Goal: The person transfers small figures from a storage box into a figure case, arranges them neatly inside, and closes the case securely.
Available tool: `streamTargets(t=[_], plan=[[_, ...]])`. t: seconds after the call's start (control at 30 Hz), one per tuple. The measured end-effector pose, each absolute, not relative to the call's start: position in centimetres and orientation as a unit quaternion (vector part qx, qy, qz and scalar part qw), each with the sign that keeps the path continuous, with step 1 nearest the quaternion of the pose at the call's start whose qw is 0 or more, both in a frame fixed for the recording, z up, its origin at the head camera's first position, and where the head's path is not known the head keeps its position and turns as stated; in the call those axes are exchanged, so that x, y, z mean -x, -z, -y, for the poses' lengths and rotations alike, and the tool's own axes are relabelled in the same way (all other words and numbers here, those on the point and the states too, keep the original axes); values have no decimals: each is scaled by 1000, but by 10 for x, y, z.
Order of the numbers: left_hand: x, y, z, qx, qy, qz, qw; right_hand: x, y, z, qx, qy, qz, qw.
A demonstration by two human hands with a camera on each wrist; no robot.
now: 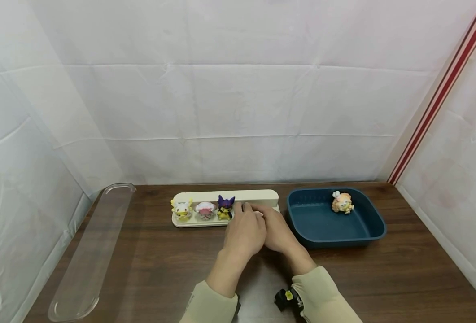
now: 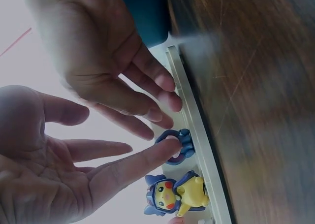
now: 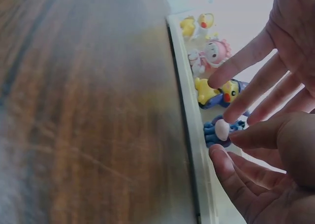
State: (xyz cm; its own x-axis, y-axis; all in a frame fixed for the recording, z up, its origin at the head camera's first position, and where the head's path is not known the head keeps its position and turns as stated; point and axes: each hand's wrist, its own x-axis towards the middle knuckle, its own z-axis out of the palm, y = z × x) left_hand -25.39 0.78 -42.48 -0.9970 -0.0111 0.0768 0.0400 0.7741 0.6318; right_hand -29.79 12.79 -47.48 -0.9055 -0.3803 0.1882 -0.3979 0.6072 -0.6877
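Note:
A cream display stand (image 1: 225, 196) bears a row of small figurines: a white-and-yellow one (image 1: 182, 210), a pink-and-white one (image 1: 205, 210) and a yellow one in a purple hood (image 1: 225, 207). Beside the hooded one stands a blue figurine (image 2: 186, 144), hidden by the hands in the head view. My left hand (image 1: 246, 231) reaches over it, straight index finger overlapping it in the left wrist view; contact is unclear. My right hand (image 1: 277, 229) lies close on its other side, fingers slightly bent, thumb tip near its base in the right wrist view.
A dark blue basin (image 1: 338, 242) to the right of the stand contains a peach-coloured figurine (image 1: 342, 202). Along the table's left edge lies a long clear plastic cover (image 1: 90, 255). White sheeting (image 1: 242, 103) hangs behind the wooden table (image 1: 157, 273) and on both sides.

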Motion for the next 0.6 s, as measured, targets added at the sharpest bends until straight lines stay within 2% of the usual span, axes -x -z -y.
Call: streamTargets(t=[0.6], plan=[[255,422,-11,44,364,929,58,294,454,-131,-175,-410,895,9]])
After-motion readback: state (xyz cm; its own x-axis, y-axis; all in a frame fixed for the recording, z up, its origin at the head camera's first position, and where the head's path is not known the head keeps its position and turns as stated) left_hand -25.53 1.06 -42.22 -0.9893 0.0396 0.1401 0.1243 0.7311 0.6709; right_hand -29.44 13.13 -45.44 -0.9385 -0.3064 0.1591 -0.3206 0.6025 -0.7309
